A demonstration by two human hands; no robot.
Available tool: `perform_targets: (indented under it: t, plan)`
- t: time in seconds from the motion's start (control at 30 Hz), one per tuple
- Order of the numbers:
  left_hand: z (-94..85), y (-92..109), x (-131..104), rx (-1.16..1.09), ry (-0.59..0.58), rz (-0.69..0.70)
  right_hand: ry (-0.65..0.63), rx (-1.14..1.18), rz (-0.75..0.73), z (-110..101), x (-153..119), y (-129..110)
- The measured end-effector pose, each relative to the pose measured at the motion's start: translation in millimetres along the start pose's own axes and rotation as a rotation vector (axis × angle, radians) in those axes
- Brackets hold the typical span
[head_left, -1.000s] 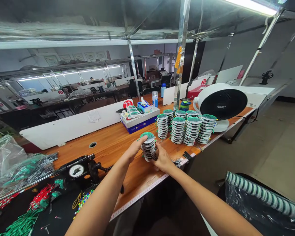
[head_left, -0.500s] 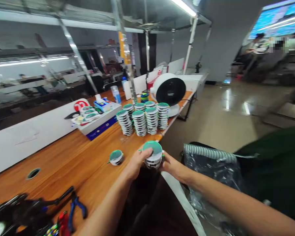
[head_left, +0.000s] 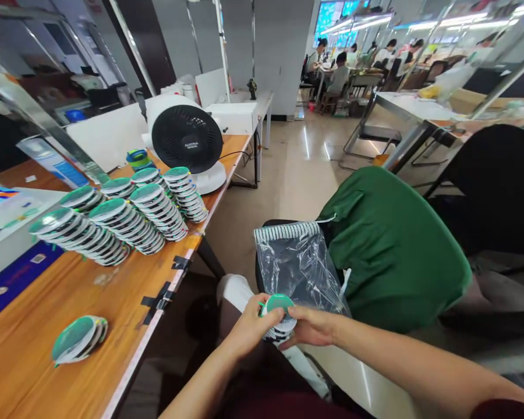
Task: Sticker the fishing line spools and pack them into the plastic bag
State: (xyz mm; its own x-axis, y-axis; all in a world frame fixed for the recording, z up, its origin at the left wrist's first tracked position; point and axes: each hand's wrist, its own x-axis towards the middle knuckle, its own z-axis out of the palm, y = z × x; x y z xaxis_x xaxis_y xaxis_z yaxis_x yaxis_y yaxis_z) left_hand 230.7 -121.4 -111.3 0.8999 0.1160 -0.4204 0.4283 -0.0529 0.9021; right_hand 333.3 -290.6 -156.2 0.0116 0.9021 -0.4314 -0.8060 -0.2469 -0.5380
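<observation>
Between my two hands is a short stack of round spools (head_left: 281, 305), white-edged with green faces, held over my lap. My left hand (head_left: 255, 323) grips it from the left, thumb across the top disc. From the other side, my right hand (head_left: 317, 327) clasps it with thumb on top and fingers around the side. A clear plastic bag (head_left: 290, 256) with a striped top edge lies on the chair just beyond my hands. Several tall columns of the same spools (head_left: 126, 224) lean in appearance at the back of the wooden table, and a small pile of spools (head_left: 79, 340) sits nearer.
A white fan (head_left: 187, 142) with a black front stands behind the columns. The wooden table's edge (head_left: 157, 314) has black tape on it. Green cloth (head_left: 397, 250) drapes a chair on the right. People sit at tables in the far background.
My view has swung to the right. My hands have carried the stack of spools away from the table edge, toward the plastic bag on the chair.
</observation>
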Motion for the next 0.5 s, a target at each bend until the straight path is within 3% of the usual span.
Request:
perform_targets:
  t: [0.1, 0.27, 0.33, 0.4, 0.43, 0.5]
  plan:
    - [18.1, -2, 7, 0.074, -0.052, 0.022, 0.035, 0.095, -0.061, -15, -11, 18]
    - [29.3, -9, 16, 0.09, -0.328, 0.107, 0.037, 0.152, -0.14, -36, -47, 47]
    - [28.9, -17, 20, 0.183, -0.241, 0.113, 0.062, 0.208, -0.153, -46, -70, 62]
    - [29.6, -29, 26, 0.416, -0.106, 0.201, 0.113, 0.255, -0.171, -57, -93, 79]
    - [30.9, -37, 30, 0.565, -0.095, 0.289, 0.146, 0.266, -0.18, -63, -103, 88]
    - [36.1, -56, 41, 0.854, -0.21, 0.505, 0.222, 0.246, -0.194, -72, -117, 103]
